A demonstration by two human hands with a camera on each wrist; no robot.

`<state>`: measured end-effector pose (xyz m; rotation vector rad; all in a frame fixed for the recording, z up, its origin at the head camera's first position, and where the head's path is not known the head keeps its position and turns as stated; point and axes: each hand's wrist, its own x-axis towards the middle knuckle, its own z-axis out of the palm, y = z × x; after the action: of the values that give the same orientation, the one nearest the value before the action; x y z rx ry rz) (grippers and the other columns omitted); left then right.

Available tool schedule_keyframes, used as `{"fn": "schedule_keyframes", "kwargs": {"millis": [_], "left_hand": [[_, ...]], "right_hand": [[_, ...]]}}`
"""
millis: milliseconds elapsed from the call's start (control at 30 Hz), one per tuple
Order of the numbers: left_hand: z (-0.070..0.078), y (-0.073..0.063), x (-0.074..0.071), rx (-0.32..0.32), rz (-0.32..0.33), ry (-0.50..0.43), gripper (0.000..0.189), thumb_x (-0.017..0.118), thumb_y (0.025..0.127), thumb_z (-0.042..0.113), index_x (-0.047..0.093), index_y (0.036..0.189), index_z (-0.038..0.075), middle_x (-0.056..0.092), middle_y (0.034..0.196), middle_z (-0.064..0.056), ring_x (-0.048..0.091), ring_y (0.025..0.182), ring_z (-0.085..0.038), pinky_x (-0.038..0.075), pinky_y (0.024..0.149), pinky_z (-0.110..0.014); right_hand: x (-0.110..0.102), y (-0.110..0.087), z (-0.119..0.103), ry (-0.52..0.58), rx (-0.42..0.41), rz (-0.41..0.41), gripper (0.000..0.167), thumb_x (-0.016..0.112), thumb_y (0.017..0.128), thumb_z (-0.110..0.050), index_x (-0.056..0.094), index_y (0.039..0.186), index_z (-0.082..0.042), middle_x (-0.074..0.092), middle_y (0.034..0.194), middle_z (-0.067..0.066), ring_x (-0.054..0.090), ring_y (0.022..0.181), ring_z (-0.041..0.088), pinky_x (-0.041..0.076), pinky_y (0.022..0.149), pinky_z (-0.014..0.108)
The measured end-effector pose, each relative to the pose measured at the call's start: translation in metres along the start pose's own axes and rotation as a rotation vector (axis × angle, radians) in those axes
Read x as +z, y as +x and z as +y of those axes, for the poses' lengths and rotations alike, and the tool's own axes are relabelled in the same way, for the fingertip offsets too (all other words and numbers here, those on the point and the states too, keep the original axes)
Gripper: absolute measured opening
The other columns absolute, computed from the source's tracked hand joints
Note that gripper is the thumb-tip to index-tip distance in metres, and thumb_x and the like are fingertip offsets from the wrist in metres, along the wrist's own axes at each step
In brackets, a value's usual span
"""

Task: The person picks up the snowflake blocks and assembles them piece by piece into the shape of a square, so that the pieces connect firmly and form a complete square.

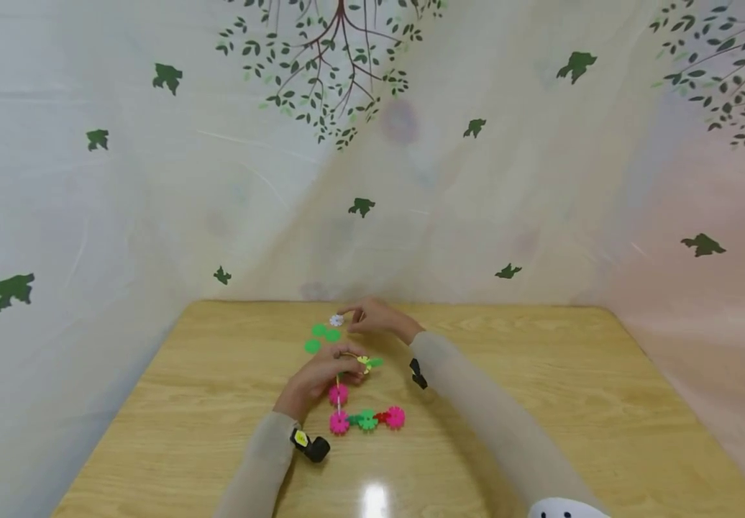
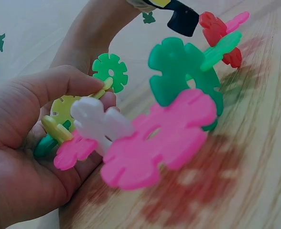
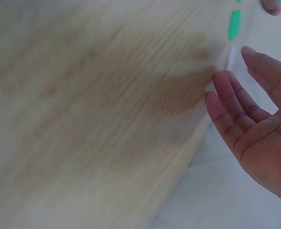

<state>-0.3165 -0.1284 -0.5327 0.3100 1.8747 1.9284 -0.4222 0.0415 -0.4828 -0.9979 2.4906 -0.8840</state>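
Note:
My left hand [image 1: 322, 368] pinches a yellow flower-shaped plastic disc [image 1: 364, 364] between thumb and fingers. It belongs to a chain of interlocking discs, with a green disc [image 2: 110, 71] joined near the fingertips. From there the chain runs through a white disc [image 2: 100, 121] and a large pink disc [image 2: 155, 143] to a dark green disc [image 2: 183, 76] and a red disc [image 2: 213, 29]. Toward the back of the table, my right hand [image 1: 377, 318] reaches to a loose white disc [image 1: 336, 320], fingers spread apart; whether a fingertip touches it I cannot tell.
Several loose green discs [image 1: 318, 330] lie beside the white one on the wooden table [image 1: 541, 388]. A cloth backdrop [image 1: 444, 216] printed with leaves and branches hangs behind the table's back edge. The chain's front row ends in a pink disc [image 1: 395, 417].

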Motion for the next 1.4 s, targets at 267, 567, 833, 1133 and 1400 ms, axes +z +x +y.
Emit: {"fn": "schedule_keyframes", "kwargs": {"millis": [267, 567, 833, 1133, 1400], "left_hand": [[-0.003, -0.001, 0.006, 0.007, -0.023, -0.011, 0.032, 0.063, 0.095, 0.0, 0.059, 0.124, -0.013, 0.07, 0.087, 0.002, 0.068, 0.08, -0.01, 0.06, 0.077, -0.024], [-0.002, -0.004, 0.008, 0.009, -0.025, -0.008, 0.032, 0.064, 0.095, 0.002, 0.059, 0.124, -0.011, 0.071, 0.087, 0.002, 0.067, 0.079, -0.009, 0.059, 0.076, -0.024], [0.001, -0.002, 0.01, -0.032, 0.044, 0.019, 0.035, 0.07, 0.095, 0.011, 0.061, 0.124, -0.006, 0.071, 0.092, 0.0, 0.068, 0.081, -0.011, 0.058, 0.077, -0.025], [0.002, 0.004, 0.016, -0.043, 0.181, -0.051, 0.041, 0.073, 0.094, 0.013, 0.06, 0.128, -0.004, 0.07, 0.089, 0.001, 0.066, 0.075, -0.01, 0.057, 0.072, -0.023], [0.002, 0.01, 0.021, 0.0, 0.297, -0.137, 0.034, 0.072, 0.094, 0.011, 0.061, 0.123, -0.005, 0.07, 0.091, -0.002, 0.066, 0.073, -0.011, 0.057, 0.071, -0.024]], "right_hand": [[0.007, 0.005, 0.006, -0.149, -0.008, -0.079, 0.05, 0.06, 0.102, -0.013, 0.05, 0.151, -0.011, 0.071, 0.113, 0.013, 0.059, 0.088, 0.015, 0.05, 0.078, 0.027], [0.004, -0.002, 0.009, -0.124, 0.057, -0.04, 0.022, 0.067, 0.098, -0.011, 0.066, 0.12, -0.006, 0.062, 0.088, 0.008, 0.048, 0.071, 0.011, 0.04, 0.063, 0.021], [-0.008, -0.03, 0.019, -0.019, 0.104, 0.003, 0.021, 0.075, 0.089, -0.002, 0.062, 0.105, 0.0, 0.063, 0.103, 0.013, 0.056, 0.086, 0.016, 0.048, 0.071, 0.023], [-0.021, -0.067, 0.024, 0.255, 0.182, 0.091, 0.022, 0.066, 0.093, 0.003, 0.065, 0.114, 0.006, 0.071, 0.088, 0.015, 0.067, 0.072, 0.017, 0.061, 0.07, 0.036], [-0.018, -0.092, 0.016, 0.529, 0.163, 0.249, 0.032, 0.065, 0.097, -0.001, 0.063, 0.127, 0.011, 0.074, 0.095, 0.017, 0.072, 0.092, 0.044, 0.06, 0.086, 0.054]]}}
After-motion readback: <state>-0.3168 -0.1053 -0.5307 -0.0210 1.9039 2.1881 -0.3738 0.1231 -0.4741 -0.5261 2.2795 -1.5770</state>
